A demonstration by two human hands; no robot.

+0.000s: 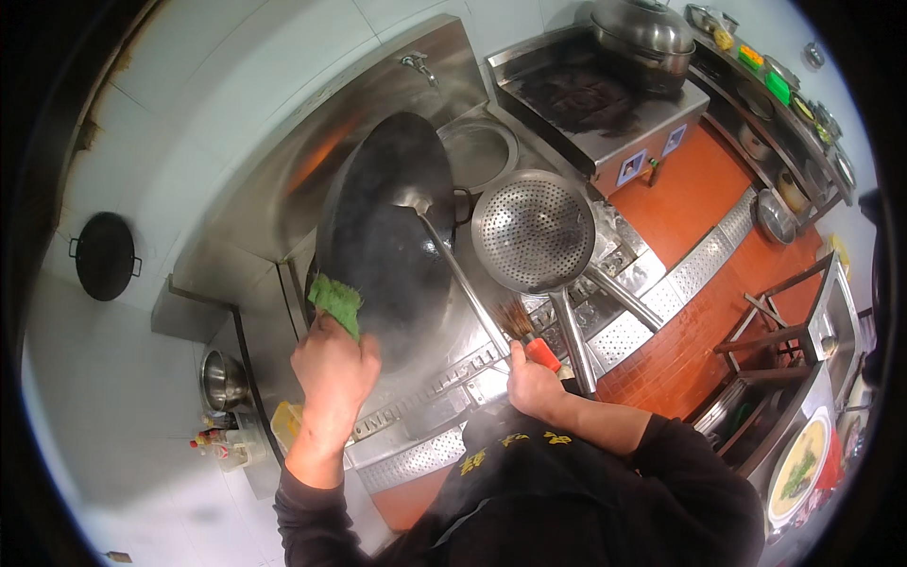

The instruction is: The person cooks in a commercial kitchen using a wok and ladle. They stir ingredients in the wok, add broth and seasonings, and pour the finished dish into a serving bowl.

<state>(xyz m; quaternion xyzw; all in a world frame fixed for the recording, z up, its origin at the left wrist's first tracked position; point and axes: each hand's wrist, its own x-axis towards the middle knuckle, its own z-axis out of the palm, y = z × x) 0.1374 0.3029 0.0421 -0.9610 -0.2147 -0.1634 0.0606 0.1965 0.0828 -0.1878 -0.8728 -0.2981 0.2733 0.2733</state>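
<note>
Cloth [340, 303], shaggy, pads the left hand [334, 367] beside a rounded wok [385, 213].

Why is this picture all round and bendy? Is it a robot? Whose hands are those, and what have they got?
There's no robot here, just a person with two bare hands. The camera sits on their head and looks down. Its very wide lens makes the picture round and bends straight edges.

The left hand holds a green pad at the edge of a big dark wok, which is tilted. The right hand holds the long handle of a metal ladle, whose scoop is over the wok.

Beside the wok is a round strainer full of little holes. A brush with a red handle is near the right hand.
</note>
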